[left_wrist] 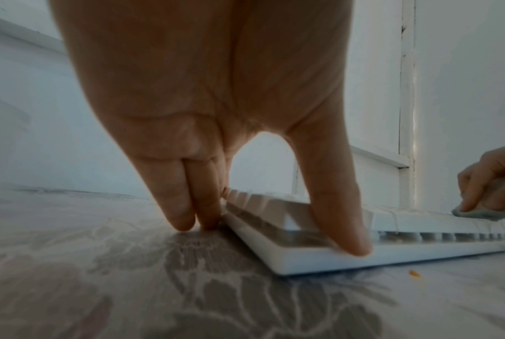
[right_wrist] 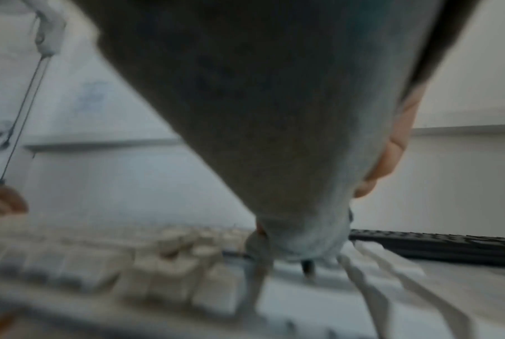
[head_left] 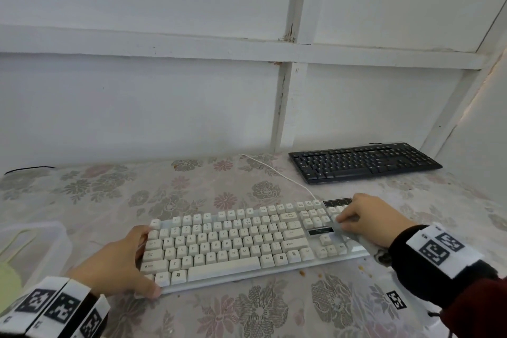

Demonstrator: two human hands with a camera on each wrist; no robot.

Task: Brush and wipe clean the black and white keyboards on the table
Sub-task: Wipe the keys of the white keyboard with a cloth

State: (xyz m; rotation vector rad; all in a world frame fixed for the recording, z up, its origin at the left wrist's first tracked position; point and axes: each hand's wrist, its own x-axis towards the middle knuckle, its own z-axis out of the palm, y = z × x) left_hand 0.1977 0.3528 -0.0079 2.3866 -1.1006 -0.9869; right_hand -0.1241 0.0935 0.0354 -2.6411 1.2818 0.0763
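Head view: white keyboard (head_left: 241, 241) lies lower centre on the flowered surface (head_left: 247, 310); black keyboard (head_left: 365, 162) lies at right, well apart.
Left wrist view: left hand (left_wrist: 216, 114), fingers straight, braces the white keyboard's left end with thumb on its front corner.
Right wrist view: right hand (right_wrist: 390, 151) presses a grey cloth (right_wrist: 274, 137) onto the keys; its grasp is hidden.

The white keyboard (head_left: 233, 239) shows faint key letters, seemingly Z, X, N, M; other legends are too blurred.
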